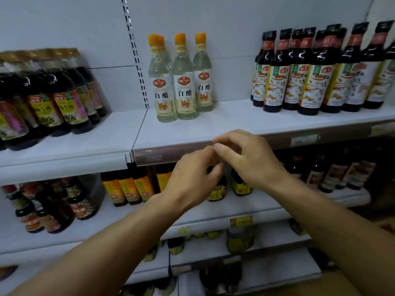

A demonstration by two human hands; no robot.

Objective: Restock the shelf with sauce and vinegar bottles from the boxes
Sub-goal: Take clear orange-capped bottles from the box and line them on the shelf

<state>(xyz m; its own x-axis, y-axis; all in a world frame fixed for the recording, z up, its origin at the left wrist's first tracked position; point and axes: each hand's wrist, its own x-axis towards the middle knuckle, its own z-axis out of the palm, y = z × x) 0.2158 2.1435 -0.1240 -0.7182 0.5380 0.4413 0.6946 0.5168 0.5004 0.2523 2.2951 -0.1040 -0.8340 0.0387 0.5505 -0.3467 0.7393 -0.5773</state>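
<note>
Four clear glass vinegar bottles (183,82) with orange caps and white labels stood upright in a small group on the white metal shelf (235,118), near its back wall. One of them hid behind the front left one, so only its cap showed. To the right of them, past a bare stretch of shelf, a big crowd of dark sauce bottles with black caps and white picture labels (320,71) stood close together. To the left, on the next shelf board, dark soy sauce bottles with green and pink labels (53,99) stood wrapped in clear plastic packs. Both hands were low in front of the shelf, at its front edge. The left hand (192,178) had its fingers curled up and its fingertips met those of the right hand (245,154), which had its fingers bent too. The two hands seemed to pinch something small and orange between them, but it was too blurry to tell what it was. They were right by the brown plastic price strip (171,152) that ran along the shelf edge. Below the hands, on the lower shelf (267,206), stood dark bottles with yellow and orange labels (128,189), and more dark bottles with red labels (47,210) stood to the left. Further down were more shelves with jars and bottles, all dim and blurry.
</note>
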